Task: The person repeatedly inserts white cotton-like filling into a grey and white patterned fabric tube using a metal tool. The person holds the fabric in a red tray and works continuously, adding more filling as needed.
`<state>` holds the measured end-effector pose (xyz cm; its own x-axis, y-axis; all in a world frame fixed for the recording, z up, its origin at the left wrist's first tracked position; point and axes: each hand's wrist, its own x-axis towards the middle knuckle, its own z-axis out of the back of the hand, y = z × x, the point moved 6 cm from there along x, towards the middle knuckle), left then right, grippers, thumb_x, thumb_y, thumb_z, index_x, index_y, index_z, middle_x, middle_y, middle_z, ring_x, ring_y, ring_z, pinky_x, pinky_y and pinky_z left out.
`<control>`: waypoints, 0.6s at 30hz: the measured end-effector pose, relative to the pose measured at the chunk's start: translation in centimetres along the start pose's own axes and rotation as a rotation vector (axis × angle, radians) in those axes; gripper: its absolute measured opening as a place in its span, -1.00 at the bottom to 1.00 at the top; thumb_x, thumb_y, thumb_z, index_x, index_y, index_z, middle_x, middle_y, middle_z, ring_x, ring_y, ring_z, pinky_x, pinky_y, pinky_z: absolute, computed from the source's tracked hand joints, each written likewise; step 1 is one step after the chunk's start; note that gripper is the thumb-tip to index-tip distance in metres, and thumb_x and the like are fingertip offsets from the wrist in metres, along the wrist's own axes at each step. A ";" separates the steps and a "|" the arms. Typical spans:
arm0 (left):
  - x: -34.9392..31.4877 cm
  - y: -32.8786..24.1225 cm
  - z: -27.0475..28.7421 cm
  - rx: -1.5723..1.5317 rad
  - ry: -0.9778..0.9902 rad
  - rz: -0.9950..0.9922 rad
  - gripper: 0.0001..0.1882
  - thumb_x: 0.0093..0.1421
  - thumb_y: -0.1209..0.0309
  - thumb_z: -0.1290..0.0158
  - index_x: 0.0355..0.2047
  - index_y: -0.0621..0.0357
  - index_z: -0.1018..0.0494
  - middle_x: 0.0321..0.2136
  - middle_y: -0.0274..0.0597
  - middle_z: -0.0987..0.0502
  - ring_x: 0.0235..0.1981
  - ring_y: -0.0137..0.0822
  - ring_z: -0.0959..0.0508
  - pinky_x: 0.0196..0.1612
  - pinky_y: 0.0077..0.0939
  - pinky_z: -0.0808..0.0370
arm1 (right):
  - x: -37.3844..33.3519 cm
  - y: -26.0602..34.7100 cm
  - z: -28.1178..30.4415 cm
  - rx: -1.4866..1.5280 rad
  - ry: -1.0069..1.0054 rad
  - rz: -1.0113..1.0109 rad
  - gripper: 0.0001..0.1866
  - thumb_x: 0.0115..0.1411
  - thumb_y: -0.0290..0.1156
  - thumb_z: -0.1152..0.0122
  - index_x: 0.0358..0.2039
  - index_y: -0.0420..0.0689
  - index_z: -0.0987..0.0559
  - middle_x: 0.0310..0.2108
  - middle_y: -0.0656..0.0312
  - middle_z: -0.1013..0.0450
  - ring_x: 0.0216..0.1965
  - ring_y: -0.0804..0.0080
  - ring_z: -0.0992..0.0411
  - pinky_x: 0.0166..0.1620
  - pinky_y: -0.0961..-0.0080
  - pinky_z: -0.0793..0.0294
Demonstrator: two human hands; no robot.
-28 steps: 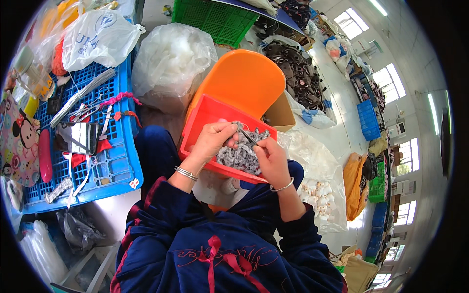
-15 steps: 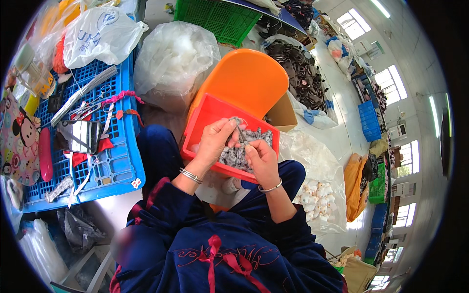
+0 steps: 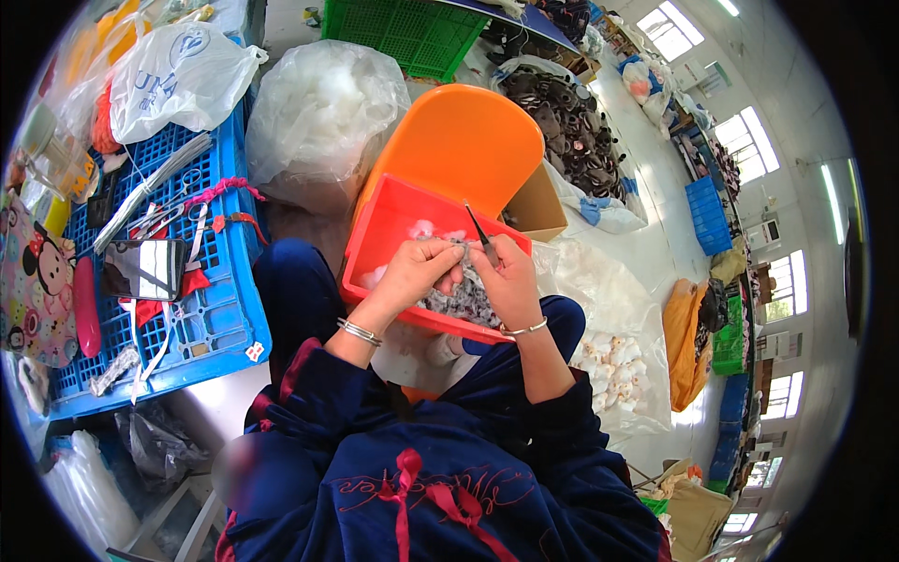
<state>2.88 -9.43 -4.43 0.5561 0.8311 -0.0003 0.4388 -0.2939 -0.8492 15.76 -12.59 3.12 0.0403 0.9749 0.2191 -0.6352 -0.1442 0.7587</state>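
Head view; clock directions are taken from the middle of the red rectangular plastic bin point(image 3: 361, 245), twelve toward the top. The left hand point(image 3: 429, 269) is narrow, thumb against forefinger, apparently pinching a small grey-and-white fluffy fabric piece point(image 3: 463, 247) above the bin. The right hand point(image 3: 507, 279) is closed about a slim, dark, pointed metal tool point(image 3: 482, 234), whose tip stands clear of the fluff toward eleven o'clock.

For good handling, the left pinch should probably stay firm and close to the edge being worked, with the tool's tip kept off the opposing fingers; short, gentle strokes would likely spare the pile, and working over the bin should catch loose bits.

The held piece is mostly hidden by the fingers; its outline cannot be told. Below the hands, inside the bin, lies a heap of mottled grey-and-white fluffy pieces point(image 3: 461, 304), soft, curly and crumpled together. Tufts of white fluff point(image 3: 423, 229) show near the bin's far side.

Surroundings: an orange moulded plastic seat point(image 3: 464, 140) at twelve; a clear plastic bag of white stuffing point(image 3: 323, 108) at eleven; a blue latticed plastic crate point(image 3: 225, 318), bearing scissors and a phone point(image 3: 145, 269), at nine.
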 end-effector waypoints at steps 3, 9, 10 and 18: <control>-0.1 -0.1 -0.1 0.001 0.011 0.029 -0.74 0.34 0.34 -0.01 -0.45 0.19 -0.53 -0.58 -0.39 -0.52 -0.61 -0.61 -0.47 -0.52 -0.75 -0.40 | 0.0 0.4 0.3 -0.025 -0.042 0.078 -0.85 0.18 -0.47 -0.23 -0.41 -0.26 -0.47 -0.54 0.10 -0.38 -0.50 0.27 -0.40 -0.39 0.39 -0.34; 0.0 0.2 0.0 0.143 0.100 0.084 -0.73 0.32 0.34 -0.03 -0.50 0.17 -0.52 -0.63 -0.42 -0.48 -0.66 -0.63 -0.40 -0.57 -0.74 -0.34 | -0.2 -0.5 1.9 -0.110 -0.124 0.078 -0.85 0.19 -0.46 -0.22 -0.43 -0.24 -0.46 -0.55 0.03 -0.40 -0.48 0.11 -0.41 -0.38 0.33 -0.35; 0.0 0.0 -0.2 0.157 0.116 0.102 -0.73 0.32 0.34 -0.03 -0.51 0.17 -0.51 -0.64 -0.42 -0.47 -0.67 -0.63 -0.38 -0.58 -0.74 -0.33 | -0.4 -1.3 2.0 -0.105 -0.147 0.068 -0.85 0.21 -0.45 -0.21 -0.41 -0.25 -0.47 -0.54 0.09 -0.43 -0.49 0.24 -0.42 -0.38 0.39 -0.37; 0.0 0.5 0.1 0.262 0.151 0.157 -0.75 0.30 0.38 -0.03 -0.49 0.23 -0.54 -0.67 -0.42 -0.44 -0.68 -0.65 -0.35 -0.59 -0.73 -0.29 | -0.4 -6.7 7.5 0.121 -0.369 -0.206 -0.83 0.30 -0.36 -0.15 -0.36 -0.19 -0.49 -0.53 0.44 -0.37 -0.49 0.71 -0.26 -0.38 0.66 -0.31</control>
<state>3.03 -9.57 -4.95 0.7095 0.7001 -0.0799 0.1541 -0.2648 -0.9519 25.79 -13.29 2.53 0.4429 0.8628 0.2437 -0.4915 0.0063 0.8709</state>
